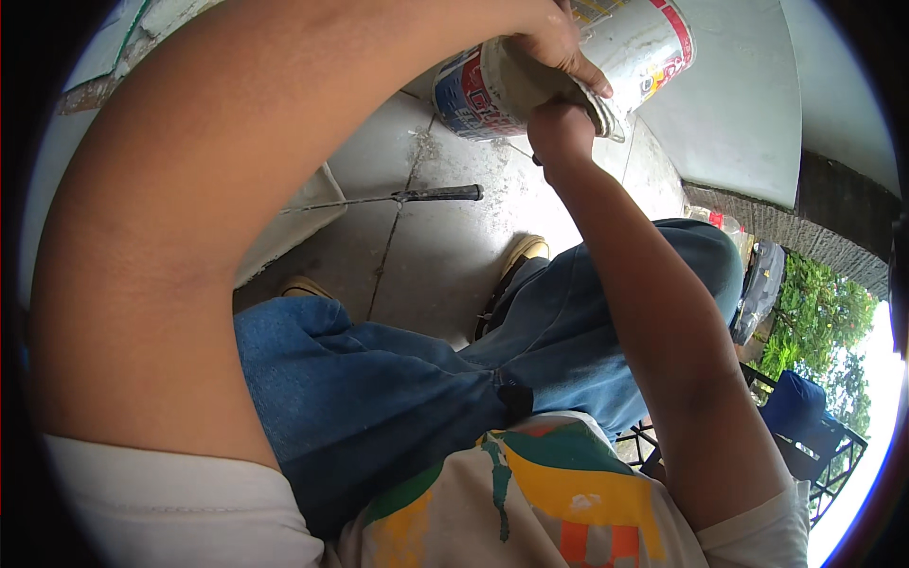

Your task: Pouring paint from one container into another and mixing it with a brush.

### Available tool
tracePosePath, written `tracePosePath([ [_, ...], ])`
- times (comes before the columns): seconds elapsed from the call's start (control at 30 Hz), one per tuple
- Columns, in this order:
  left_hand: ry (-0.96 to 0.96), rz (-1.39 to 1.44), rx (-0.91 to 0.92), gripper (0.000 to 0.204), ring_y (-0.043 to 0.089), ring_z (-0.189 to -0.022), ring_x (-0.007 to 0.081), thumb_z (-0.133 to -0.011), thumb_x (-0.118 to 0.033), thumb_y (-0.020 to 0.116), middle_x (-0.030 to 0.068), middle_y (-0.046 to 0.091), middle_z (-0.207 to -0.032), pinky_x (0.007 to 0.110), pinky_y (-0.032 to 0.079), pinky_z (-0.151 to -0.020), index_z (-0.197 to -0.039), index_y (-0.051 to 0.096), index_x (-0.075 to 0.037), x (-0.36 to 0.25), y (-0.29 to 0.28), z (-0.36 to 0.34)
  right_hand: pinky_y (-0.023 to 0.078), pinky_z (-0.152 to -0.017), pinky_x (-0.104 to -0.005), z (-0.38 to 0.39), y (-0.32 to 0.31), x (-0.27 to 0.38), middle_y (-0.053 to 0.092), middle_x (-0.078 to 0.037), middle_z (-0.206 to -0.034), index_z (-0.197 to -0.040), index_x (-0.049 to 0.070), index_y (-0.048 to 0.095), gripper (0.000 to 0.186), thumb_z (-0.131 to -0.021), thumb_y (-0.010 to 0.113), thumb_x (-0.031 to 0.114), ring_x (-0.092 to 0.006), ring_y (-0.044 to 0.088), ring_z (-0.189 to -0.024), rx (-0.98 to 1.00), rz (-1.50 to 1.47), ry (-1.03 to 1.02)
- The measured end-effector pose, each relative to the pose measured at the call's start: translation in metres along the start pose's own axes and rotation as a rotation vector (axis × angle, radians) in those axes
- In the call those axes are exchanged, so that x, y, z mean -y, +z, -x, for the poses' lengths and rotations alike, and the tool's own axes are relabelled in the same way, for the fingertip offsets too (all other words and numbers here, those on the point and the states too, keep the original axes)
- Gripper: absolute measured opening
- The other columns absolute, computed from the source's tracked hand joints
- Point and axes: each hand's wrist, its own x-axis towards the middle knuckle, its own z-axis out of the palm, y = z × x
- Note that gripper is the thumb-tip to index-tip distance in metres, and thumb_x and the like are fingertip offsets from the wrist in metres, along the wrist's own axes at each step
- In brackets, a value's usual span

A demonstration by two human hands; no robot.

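From the head view, looking down past blue jeans and a painted shirt, both arms reach up and away toward a white bucket (625, 47) with blue and red printing, held tilted on its side above the tiled floor (445, 237), near the top edge of the picture. The left hand (559, 47) lies over the bucket's rim, its fingers (592, 80) curled down over a grey, crusted cloth or flap of material (530, 85) at the mouth and pressing on it. The right hand (561, 128) comes up from beneath, closed into a fist just under the rim; what it grips is hidden, so I cannot tell whether it holds a tool or only the edge of the bucket. On the floor below, well apart from the hands, lies a thin metal rod with a dark handle (417, 197), its tip toward a pale slab (303, 222) at the left. Two tan shoes (525, 251) rest on the tiles. The step in hand looks like wiping or scraping the bucket's mouth while steadying it; the next move would seem to call for a firm hold from below as the upper hand drags along the rim.
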Motion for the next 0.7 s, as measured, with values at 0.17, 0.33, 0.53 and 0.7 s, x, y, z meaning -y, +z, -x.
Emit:
tracePosePath([
  [0.17,-0.024,0.023,0.075,0.162,0.031,-0.147,0.0462,-0.061,-0.095,0.062,0.0418,0.024,-0.156,0.05,0.03,-0.118,-0.151,-0.007,0.02,0.016,0.006,0.006,0.058,-0.066,-0.0412,0.035,-0.059,0.028,0.072,-0.025,-0.094,-0.108,-0.007,0.064,0.039,-0.104,0.042,0.025,-0.0339,0.073,-0.083,0.494,-0.566,0.246],
  [0.33,0.018,-0.06,0.201,0.162,0.031,-0.147,0.0464,-0.061,-0.095,0.062,0.0418,0.024,-0.156,0.049,0.032,-0.117,-0.15,-0.009,0.02,0.015,0.002,-0.006,0.056,-0.081,-0.0497,0.046,-0.072,0.011,0.07,-0.032,-0.094,-0.103,-0.01,0.062,0.049,-0.106,0.038,0.033,-0.0458,0.069,-0.093,0.368,-0.687,0.213],
  [0.53,-0.049,-0.009,0.126,0.162,0.034,-0.145,0.0456,-0.062,-0.096,0.059,0.0427,0.024,-0.155,0.048,0.034,-0.116,-0.149,-0.013,0.021,0.012,-0.009,0.015,0.05,-0.096,-0.0506,0.035,-0.059,0.033,0.065,-0.036,-0.114,-0.109,-0.009,0.067,0.047,-0.105,0.038,0.028,-0.0501,0.063,-0.109,0.157,-0.675,0.297],
  [0.7,-0.014,-0.052,0.175,0.163,0.034,-0.145,0.0456,-0.062,-0.097,0.057,0.0431,0.023,-0.155,0.047,0.035,-0.116,-0.148,-0.014,0.022,0.006,-0.007,0.003,0.052,-0.094,-0.0494,0.029,-0.037,0.018,0.067,-0.034,-0.11,-0.113,-0.008,0.065,0.043,-0.104,0.039,0.025,-0.0483,0.066,-0.106,0.423,-0.646,0.271],
])
